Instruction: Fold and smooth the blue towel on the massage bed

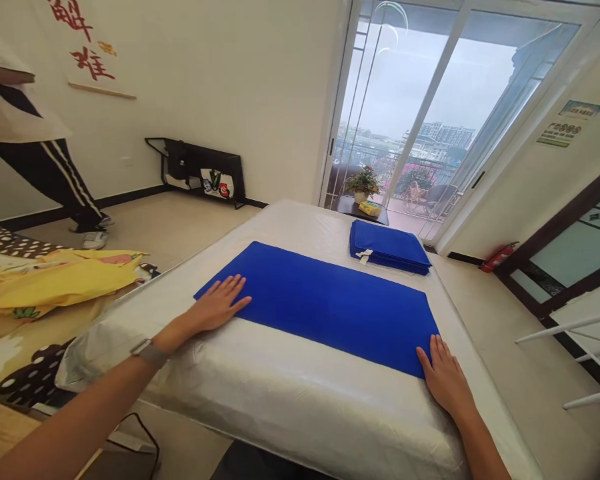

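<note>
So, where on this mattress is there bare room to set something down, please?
Bare white cover lies between the blue cloth and the near mattress edge, and left of the folded blue stack; cloth and stack crowd the far right.

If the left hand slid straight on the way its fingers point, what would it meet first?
The left hand rests on the blue cloth, so it would cross that; the first raised thing looks like the stack of folded blue cloths, though depth is unclear.
</note>
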`<state>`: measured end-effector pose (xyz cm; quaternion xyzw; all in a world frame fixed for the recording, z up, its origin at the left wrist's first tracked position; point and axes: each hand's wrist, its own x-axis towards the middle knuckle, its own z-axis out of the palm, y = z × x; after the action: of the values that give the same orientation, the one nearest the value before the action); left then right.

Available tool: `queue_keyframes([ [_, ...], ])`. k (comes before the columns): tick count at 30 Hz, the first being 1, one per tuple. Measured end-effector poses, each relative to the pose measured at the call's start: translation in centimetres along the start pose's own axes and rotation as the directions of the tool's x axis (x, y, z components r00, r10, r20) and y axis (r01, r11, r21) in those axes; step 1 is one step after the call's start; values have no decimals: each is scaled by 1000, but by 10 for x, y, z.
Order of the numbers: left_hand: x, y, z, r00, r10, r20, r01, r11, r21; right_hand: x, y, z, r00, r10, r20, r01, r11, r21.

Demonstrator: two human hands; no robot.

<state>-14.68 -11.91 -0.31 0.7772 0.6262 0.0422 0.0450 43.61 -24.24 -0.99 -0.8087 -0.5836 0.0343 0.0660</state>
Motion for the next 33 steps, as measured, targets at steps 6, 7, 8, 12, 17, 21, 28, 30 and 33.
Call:
queue_keyframes([
  [6,-9,-49,0,989,-142,-34,142,990,-3,4,5,-1,999,10,48,-7,997,-70],
  [7,-10,-48,0,989,-142,-41,141,990,-7,6,5,-4,998,15,69,-8,996,-91],
  [8,-10,-46,1,989,-142,-48,141,990,-11,8,4,-7,996,24,90,-13,993,-115],
  [12,-10,-44,7,987,-137,-87,136,991,-21,15,-30,-28,996,29,87,-8,972,-233],
  [17,-7,-53,18,985,-110,-134,112,994,2,19,-150,-36,959,-268,87,279,948,-154],
  [21,-7,-54,17,987,-107,-119,108,994,6,24,-240,-18,903,-420,90,421,907,13],
  [28,-8,-52,10,990,-120,-78,120,993,2,48,-239,4,937,-313,159,312,950,26],
  [30,-7,-54,13,990,-110,-86,111,994,8,52,-207,2,948,-275,160,279,960,0],
  [33,-5,-58,20,989,-104,-102,105,994,2,57,-143,-5,973,-178,145,187,981,-54],
])
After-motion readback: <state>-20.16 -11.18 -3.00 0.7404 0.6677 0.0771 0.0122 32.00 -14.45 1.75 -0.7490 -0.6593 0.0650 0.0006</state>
